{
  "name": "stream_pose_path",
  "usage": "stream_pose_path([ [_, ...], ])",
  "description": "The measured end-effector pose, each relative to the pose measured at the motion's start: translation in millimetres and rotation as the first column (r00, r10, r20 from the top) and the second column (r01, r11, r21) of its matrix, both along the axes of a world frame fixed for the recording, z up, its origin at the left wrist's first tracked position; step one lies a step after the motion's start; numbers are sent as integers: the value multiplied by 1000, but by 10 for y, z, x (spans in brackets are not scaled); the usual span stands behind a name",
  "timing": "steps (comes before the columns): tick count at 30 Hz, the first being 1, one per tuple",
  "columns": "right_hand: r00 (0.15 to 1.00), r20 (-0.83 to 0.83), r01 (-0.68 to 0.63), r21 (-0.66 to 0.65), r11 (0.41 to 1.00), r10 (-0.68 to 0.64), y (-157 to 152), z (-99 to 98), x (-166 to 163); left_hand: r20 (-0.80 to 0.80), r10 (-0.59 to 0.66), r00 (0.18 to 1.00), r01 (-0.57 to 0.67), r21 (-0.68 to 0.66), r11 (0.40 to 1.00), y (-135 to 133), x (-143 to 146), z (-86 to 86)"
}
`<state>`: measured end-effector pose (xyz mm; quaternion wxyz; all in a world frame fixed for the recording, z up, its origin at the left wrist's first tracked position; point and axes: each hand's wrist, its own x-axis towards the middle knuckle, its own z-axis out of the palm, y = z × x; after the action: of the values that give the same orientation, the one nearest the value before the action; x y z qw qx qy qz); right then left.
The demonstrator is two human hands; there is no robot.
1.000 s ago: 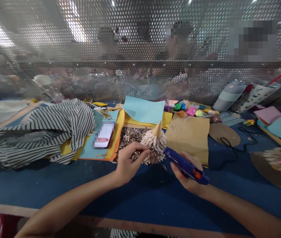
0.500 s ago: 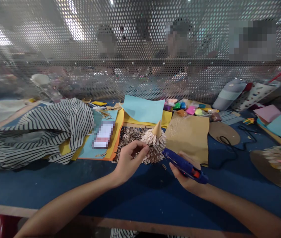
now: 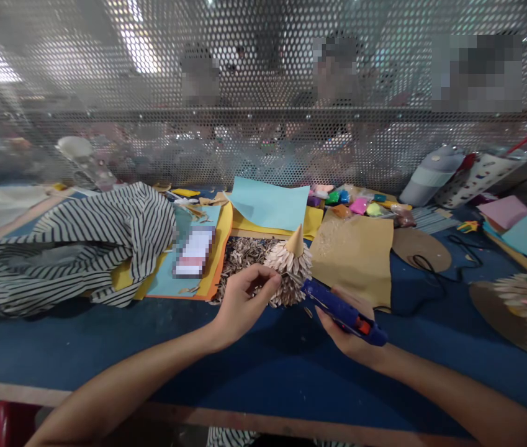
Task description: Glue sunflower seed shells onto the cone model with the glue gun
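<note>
A cone (image 3: 292, 271) covered in overlapping sunflower seed shells stands on the blue table, with a bare tan tip. My left hand (image 3: 244, 300) is at its left side, fingers pinched on a small seed shell (image 3: 278, 279) against the cone. My right hand (image 3: 344, 329) grips a blue glue gun (image 3: 342, 313), whose nozzle points left and almost touches the cone's right side. Behind my left hand lies a heap of loose seed shells (image 3: 244, 257). A few stray shells lie on the table by the cone.
A striped cloth (image 3: 81, 248) and a blurred phone (image 3: 193, 251) lie on coloured card at the left. Brown paper (image 3: 354, 264), clay packets (image 3: 347, 205), a cardboard disc (image 3: 517, 320) with seed work and a perforated metal screen (image 3: 263, 149) surround the work area.
The glue gun has shifted slightly left, bringing its nozzle closer to the cone. My left hand and the cone stay almost still.
</note>
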<state>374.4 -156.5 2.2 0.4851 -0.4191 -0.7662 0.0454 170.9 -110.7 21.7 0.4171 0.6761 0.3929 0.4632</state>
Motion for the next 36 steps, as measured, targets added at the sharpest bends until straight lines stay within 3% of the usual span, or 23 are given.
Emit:
stream_pose_path([
  [14, 999, -44, -11, 10, 1000, 11, 6, 13, -21, 21, -17, 1000, 16, 11, 1000, -10, -16, -6],
  [24, 994, -107, -28, -44, 999, 24, -2, -103, -19, 51, -23, 998, 24, -18, 1000, -3, -14, 39],
  [28, 996, -94, -11, 2, 1000, 11, 11, -57, -24, 57, -9, 998, 12, -55, 998, 12, -17, -2],
  [36, 997, -73, -35, -59, 998, 30, -2, 16, -13, 52, -26, 998, 29, -59, 998, -1, -14, 25],
])
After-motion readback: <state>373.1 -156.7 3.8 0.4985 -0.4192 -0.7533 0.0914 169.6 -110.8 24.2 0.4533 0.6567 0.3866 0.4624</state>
